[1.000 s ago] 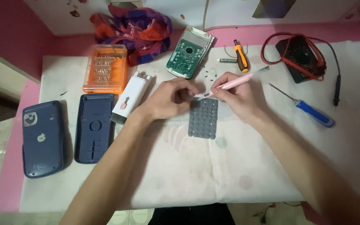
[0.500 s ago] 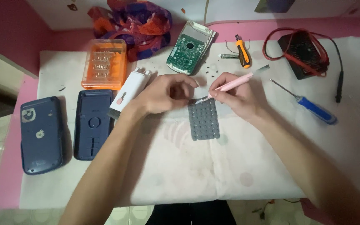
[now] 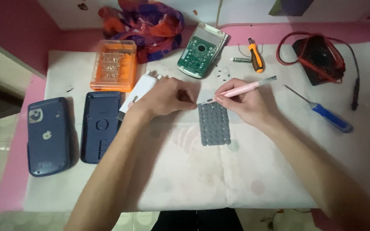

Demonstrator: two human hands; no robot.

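From the head camera, looking down on a white cloth-covered table (image 3: 236, 179), the right hand (image 3: 247, 102) has its fingers closed together around a pink craft knife (image 3: 243, 89), held like a pen with the tip pointing left toward the far edge of a grey rubber keypad mat (image 3: 213, 124) lying flat in the middle of the cloth. The left hand (image 3: 168, 97) is curled, its fingertips pinched together just beside the mat's far left corner; whether they grip anything small cannot be told. The mat looks light, soft and floppy, likely to bend if lifted by one corner, so its edges seem the better place to take it; the knife is slim, stiff and sharp at the tip, safest held along the pink shaft. Just left of the left hand lie a white box (image 3: 138, 90) and two dark blue casing shells (image 3: 74, 128), with an orange bit case (image 3: 113, 65) farther off. Beyond the hands sit a green circuit board (image 3: 201, 51), tiny scattered screws (image 3: 221, 73) and an orange-handled screwdriver (image 3: 255, 55); a blue-handled screwdriver (image 3: 322, 112) lies to the right. Open cloth stretches toward the near edge.
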